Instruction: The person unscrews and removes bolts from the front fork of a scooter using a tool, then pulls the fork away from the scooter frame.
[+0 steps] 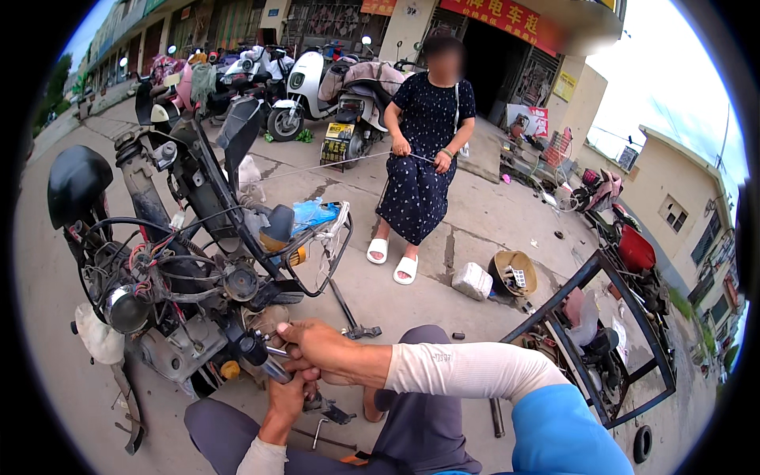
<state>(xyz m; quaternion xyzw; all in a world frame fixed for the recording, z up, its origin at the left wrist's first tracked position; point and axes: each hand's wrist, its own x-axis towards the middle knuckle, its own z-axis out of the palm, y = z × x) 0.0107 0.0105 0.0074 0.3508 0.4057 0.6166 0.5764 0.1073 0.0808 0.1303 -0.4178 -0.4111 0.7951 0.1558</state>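
Note:
A partly stripped scooter frame [186, 317], with bare wires and black tubes, leans at the left. My left hand [286, 402] is closed around a shiny metal tube [277, 370] with a black collar, low on the frame. Just above it, my right hand [321, 348] reaches across from the right, its fingers closed on a short shiny metal rod [275, 351] beside the collar. Both hands nearly touch. The rod's far end is hidden by my fingers. Below them, an L-shaped hex key [319, 434] lies on the ground.
Facing me, another person [427, 142] holds a thin cord running left. A round tub [513, 273] and a white block [473, 281] sit right of centre. A black metal frame [633, 419] holds parts at the right. Parked scooters [305, 91] line the back.

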